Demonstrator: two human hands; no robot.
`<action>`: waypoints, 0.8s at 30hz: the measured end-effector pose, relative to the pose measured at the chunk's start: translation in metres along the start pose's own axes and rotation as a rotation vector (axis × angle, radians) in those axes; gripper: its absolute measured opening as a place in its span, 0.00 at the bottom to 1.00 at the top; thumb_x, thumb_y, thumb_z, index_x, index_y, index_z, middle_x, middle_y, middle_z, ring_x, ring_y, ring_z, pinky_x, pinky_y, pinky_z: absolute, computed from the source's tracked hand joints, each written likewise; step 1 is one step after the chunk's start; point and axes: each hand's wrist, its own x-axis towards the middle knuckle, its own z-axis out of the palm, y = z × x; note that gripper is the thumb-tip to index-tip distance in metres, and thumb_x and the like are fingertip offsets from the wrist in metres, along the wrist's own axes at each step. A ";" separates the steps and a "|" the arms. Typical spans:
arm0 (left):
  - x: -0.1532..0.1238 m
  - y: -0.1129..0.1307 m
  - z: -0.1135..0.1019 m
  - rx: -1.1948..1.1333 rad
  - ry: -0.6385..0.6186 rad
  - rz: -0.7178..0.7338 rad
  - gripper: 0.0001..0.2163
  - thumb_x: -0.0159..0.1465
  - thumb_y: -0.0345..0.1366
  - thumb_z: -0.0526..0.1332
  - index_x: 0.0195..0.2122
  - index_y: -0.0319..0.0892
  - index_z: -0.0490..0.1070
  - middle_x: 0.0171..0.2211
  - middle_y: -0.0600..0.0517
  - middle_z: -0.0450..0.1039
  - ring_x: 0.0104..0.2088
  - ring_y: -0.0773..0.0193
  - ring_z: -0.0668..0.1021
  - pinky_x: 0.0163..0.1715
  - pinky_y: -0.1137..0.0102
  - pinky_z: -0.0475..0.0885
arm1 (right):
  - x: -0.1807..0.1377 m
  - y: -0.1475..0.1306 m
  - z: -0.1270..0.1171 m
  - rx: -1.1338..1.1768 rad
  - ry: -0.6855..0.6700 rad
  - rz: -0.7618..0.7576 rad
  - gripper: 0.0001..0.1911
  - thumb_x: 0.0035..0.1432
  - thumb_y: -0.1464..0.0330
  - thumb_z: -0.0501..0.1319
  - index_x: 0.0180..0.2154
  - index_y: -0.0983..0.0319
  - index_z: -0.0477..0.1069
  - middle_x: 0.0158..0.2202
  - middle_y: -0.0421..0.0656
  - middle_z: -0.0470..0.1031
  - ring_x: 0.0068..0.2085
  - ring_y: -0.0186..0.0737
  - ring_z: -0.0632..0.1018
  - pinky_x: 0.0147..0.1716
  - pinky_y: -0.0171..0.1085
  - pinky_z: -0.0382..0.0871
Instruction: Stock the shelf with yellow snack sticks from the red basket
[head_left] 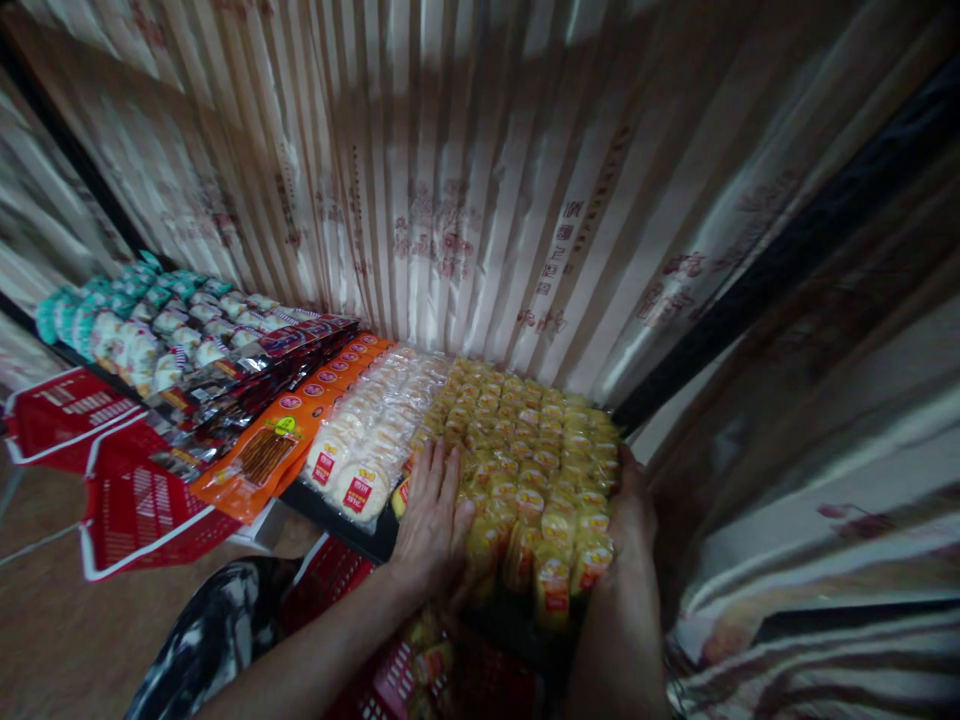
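Observation:
Rows of small yellow-wrapped snack packs [532, 470] stand close together on a dark shelf [330, 508]. My left hand [431, 510] rests against the left side of these rows, fingers stretched out and pointing away from me. Along their right side lies my right hand [634, 505], its palm turned inward and its fingers partly hidden; it appears open. Left of my left hand are rows of round white crackers [360, 480] in clear wrappers. Beside them lies an orange snack bag [281, 435] with brown sticks visible through its window.
Dark shiny snack bags [255, 365] and teal-and-white wrapped packs [161, 315] fill the shelf's far left. Red baskets [142, 500] stand below, and more yellow packs [429, 655] lie beneath the shelf. A pleated printed curtain [450, 180] hangs behind; a dark post [750, 270] slants at right.

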 end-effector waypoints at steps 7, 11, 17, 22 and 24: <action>-0.036 0.000 -0.019 0.048 0.065 0.140 0.27 0.64 0.34 0.47 0.64 0.42 0.42 0.66 0.42 0.32 0.64 0.46 0.40 0.57 0.43 0.48 | -0.012 -0.014 0.005 0.108 -0.002 0.061 0.27 0.53 0.53 0.49 0.52 0.54 0.65 0.45 0.38 0.74 0.43 0.38 0.74 0.41 0.36 0.68; -0.058 0.003 -0.016 0.105 0.037 0.176 0.29 0.62 0.36 0.52 0.63 0.39 0.44 0.65 0.38 0.34 0.64 0.43 0.42 0.56 0.44 0.52 | -0.016 -0.017 0.006 0.168 -0.009 0.066 0.27 0.52 0.53 0.52 0.52 0.53 0.65 0.48 0.38 0.72 0.45 0.38 0.74 0.42 0.36 0.68; -0.063 0.015 -0.012 0.194 0.143 0.219 0.26 0.59 0.38 0.57 0.59 0.40 0.56 0.64 0.40 0.46 0.64 0.46 0.45 0.58 0.50 0.51 | -0.009 -0.009 0.007 0.217 -0.047 0.062 0.30 0.52 0.50 0.50 0.53 0.54 0.63 0.49 0.38 0.72 0.45 0.38 0.74 0.42 0.37 0.68; -0.056 0.049 0.002 0.296 0.072 0.513 0.21 0.64 0.39 0.50 0.58 0.43 0.58 0.63 0.51 0.51 0.64 0.59 0.47 0.62 0.60 0.38 | -0.015 -0.020 0.011 0.178 0.031 0.101 0.29 0.53 0.49 0.49 0.53 0.53 0.64 0.48 0.37 0.72 0.45 0.38 0.73 0.41 0.35 0.68; -0.053 0.058 0.007 0.302 0.045 0.559 0.20 0.65 0.39 0.48 0.58 0.42 0.59 0.63 0.51 0.51 0.64 0.59 0.50 0.63 0.61 0.37 | -0.018 -0.025 0.012 0.144 0.036 0.127 0.29 0.53 0.49 0.49 0.52 0.55 0.65 0.46 0.37 0.73 0.44 0.38 0.74 0.40 0.35 0.69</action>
